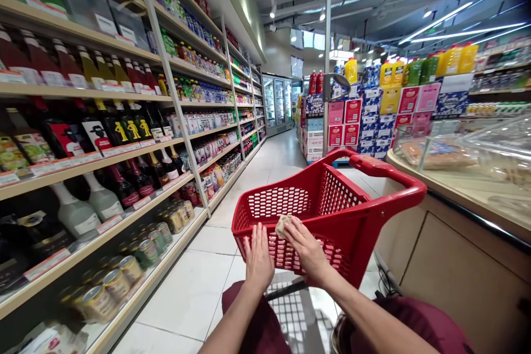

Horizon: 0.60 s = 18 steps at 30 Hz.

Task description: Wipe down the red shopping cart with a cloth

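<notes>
A red plastic shopping cart (365,227) with a perforated basket stands right in front of me, and nothing shows inside the visible part of its basket. My left hand (259,263) lies flat against the basket's near side wall, fingers stretched and pointing up to the rim. Beside it, my right hand (306,249) presses a crumpled beige cloth (282,225) onto the rim of the same wall. The cloth sits under the fingertips, and part of it is covered by them.
Shelves of bottles and cans (124,144) line the left side. On the right is a wooden counter (456,249) with packaged food under a clear cover. Stacked drink cartons (375,116) stand beyond the cart. White floor tiles (186,287) run along the aisle toward glass-door fridges (277,100).
</notes>
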### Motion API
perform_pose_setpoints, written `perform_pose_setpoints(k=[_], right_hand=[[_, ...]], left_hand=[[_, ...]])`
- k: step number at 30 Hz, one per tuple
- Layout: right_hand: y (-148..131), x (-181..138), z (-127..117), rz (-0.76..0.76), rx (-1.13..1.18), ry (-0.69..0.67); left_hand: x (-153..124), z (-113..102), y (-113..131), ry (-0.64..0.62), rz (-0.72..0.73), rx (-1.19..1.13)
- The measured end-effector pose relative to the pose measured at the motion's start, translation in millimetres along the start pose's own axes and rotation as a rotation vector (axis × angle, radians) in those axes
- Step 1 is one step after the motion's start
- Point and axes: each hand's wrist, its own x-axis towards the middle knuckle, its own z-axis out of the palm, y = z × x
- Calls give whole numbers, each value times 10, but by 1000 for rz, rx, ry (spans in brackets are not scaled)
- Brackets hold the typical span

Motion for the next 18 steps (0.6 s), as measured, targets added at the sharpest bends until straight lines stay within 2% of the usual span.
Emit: perform_pose_setpoints(k=[4, 8, 11, 15, 18], right_hand=[[45, -150, -120, -31, 9, -28], [135, -181, -259, 32, -18, -13], [247, -160, -324, 57, -64, 29], [283, -263, -370, -8, -92, 26], [314, -254, -459, 46, -85, 50]], left_hand=[[44, 21, 179, -30, 68, -41], [87, 12, 296, -50, 62, -72], [138, 1, 399, -42, 102, -93], [199, 0, 552, -3, 166, -97], [241, 0, 645, 6, 184, -90]])
